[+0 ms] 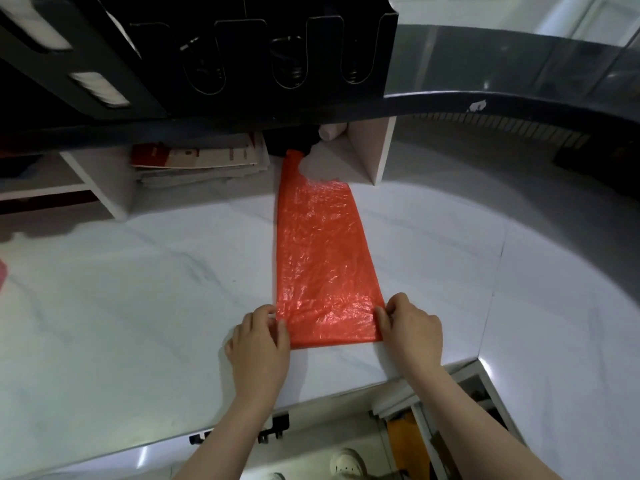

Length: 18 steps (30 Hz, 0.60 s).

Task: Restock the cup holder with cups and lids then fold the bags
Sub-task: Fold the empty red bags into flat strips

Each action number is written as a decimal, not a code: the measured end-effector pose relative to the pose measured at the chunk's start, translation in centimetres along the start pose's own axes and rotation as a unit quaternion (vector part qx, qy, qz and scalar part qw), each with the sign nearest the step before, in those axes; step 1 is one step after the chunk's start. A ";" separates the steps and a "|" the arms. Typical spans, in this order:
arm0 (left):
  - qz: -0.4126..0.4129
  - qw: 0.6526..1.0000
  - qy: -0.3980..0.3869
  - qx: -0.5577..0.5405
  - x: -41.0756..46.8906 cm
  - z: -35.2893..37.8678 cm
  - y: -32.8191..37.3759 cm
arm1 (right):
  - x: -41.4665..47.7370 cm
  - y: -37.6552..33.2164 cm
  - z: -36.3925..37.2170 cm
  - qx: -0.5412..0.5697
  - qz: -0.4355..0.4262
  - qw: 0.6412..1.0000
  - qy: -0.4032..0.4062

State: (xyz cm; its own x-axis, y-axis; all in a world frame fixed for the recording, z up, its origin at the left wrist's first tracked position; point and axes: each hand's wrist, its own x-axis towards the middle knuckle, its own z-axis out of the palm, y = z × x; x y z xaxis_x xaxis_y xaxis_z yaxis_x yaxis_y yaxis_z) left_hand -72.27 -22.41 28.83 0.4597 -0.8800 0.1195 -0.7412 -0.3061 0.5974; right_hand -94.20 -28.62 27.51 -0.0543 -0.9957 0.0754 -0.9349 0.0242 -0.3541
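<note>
The cup holder (242, 98) is cut off by the top edge; its slots are dark, and their contents cannot be told; the far handle of the red bag (322, 251) runs into shadow under the dark ledge (173, 129); the bag's near corners lie hidden under the pinching fingers of the left hand (259, 344) and right hand (412, 330); print on the paper stack (201, 161) is too small to read; a white cylinder (332, 130) shows only one end; a pink object (2, 275) is cut by the left edge.
</note>
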 end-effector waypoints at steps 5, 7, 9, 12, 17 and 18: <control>0.270 0.951 -0.078 0.127 -0.4 0.4 1.5 | 0.1 -0.2 -0.1 -0.001 -0.003 1.000 0.005; 0.288 0.926 -0.157 0.189 0.1 1.0 1.6 | -0.1 -0.4 -0.5 0.005 -0.002 1.000 -0.007; 0.263 0.917 -0.211 0.213 0.5 2.1 0.8 | -0.3 -0.3 -0.9 0.057 0.004 0.998 -0.007; 0.255 0.911 -0.222 0.236 0.5 2.6 0.4 | -1.0 -0.3 -1.6 0.087 -0.086 0.991 0.054; 0.252 0.910 -0.224 0.241 0.4 2.3 0.6 | -2.1 -1.7 -0.7 -0.088 -0.261 0.954 -0.119; 0.251 0.910 -0.228 0.239 0.4 2.3 0.6 | -2.0 -1.6 -0.2 -0.110 -0.241 0.952 -0.156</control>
State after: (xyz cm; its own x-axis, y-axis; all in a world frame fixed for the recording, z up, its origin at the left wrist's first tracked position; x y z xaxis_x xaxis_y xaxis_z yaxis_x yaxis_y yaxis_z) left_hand -73.64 -23.79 27.42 -0.1645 -0.9786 -0.1235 -0.9800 0.1480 0.1330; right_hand -92.68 -26.61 28.14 0.4738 -0.8734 -0.1125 -0.8777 -0.4578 -0.1417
